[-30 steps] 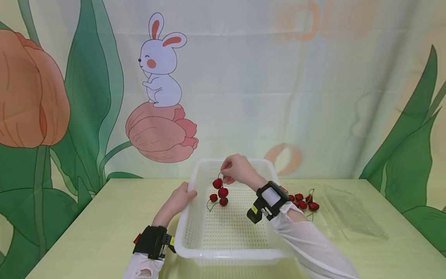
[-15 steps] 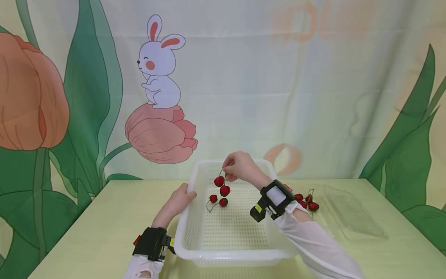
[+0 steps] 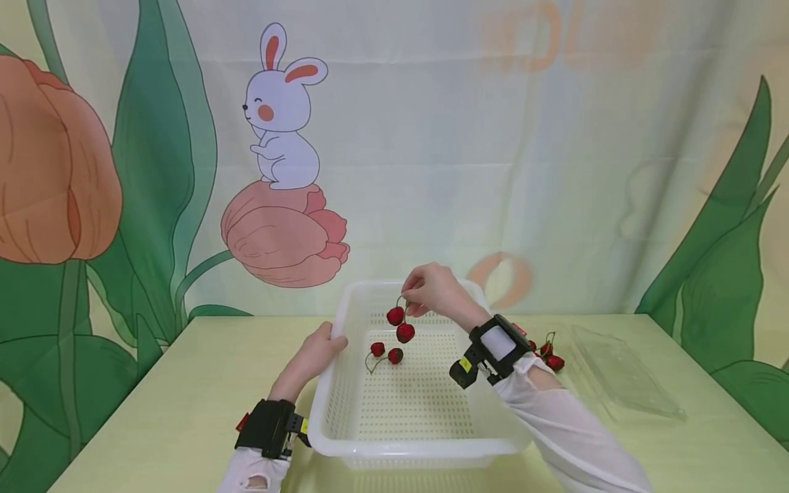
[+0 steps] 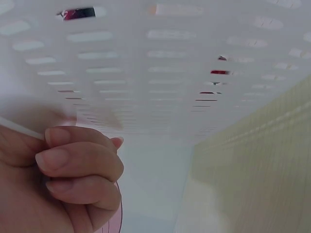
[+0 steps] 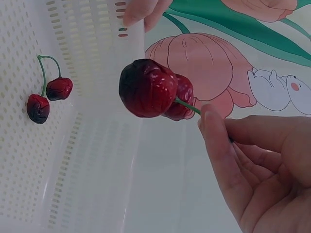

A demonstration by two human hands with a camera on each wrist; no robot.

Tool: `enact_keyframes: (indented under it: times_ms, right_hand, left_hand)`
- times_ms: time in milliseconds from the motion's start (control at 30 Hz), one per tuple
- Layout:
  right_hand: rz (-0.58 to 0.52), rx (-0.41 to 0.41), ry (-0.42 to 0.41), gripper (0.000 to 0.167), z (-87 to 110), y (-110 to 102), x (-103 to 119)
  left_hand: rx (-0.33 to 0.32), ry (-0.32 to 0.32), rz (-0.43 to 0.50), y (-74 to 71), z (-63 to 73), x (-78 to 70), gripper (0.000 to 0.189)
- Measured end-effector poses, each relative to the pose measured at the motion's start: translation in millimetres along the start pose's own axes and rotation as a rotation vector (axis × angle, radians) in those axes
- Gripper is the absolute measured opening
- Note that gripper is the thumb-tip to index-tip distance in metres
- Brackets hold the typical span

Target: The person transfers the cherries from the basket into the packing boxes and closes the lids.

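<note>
My right hand (image 3: 434,291) pinches the green stems of a pair of dark red cherries (image 3: 405,333), which hang over the far part of a white perforated plastic basket (image 3: 419,448). In the right wrist view this pair (image 5: 148,90) shows large, one cherry in front of the other, with thumb and fingertips on the stem. A second pair of cherries (image 3: 395,355), joined by stems, lies on the basket floor toward its left side. My left hand (image 3: 317,352) grips the basket's left rim; its curled fingers (image 4: 82,162) show against the outer wall in the left wrist view.
Several more cherries (image 3: 554,363) lie right of the basket, partly behind my right forearm. A clear plastic container (image 3: 622,373) sits beside them on the pale yellow table (image 3: 160,404). Behind the table hangs a printed curtain (image 3: 425,137) with tulips and a rabbit.
My right hand has moved slightly right and up with the hanging cherries, away from the pair on the basket floor. My left hand stays on the rim.
</note>
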State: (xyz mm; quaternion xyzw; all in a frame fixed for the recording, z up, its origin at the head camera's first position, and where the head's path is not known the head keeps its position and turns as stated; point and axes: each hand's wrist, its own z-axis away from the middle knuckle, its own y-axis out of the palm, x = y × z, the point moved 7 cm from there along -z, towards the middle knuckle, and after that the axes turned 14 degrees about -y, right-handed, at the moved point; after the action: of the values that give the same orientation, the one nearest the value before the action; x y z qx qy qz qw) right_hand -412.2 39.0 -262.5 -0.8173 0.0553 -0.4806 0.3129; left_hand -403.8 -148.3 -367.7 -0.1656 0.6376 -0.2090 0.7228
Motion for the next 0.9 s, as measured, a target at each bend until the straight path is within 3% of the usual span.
enact_keyframes:
  times_ms: [900]
  right_hand:
    - [0.057, -0.024, 0.010, 0.007, 7.3, -27.6, -5.8]
  left_hand:
    - [-0.012, -0.005, -0.013, -0.1, -0.1, -1.2, 0.031]
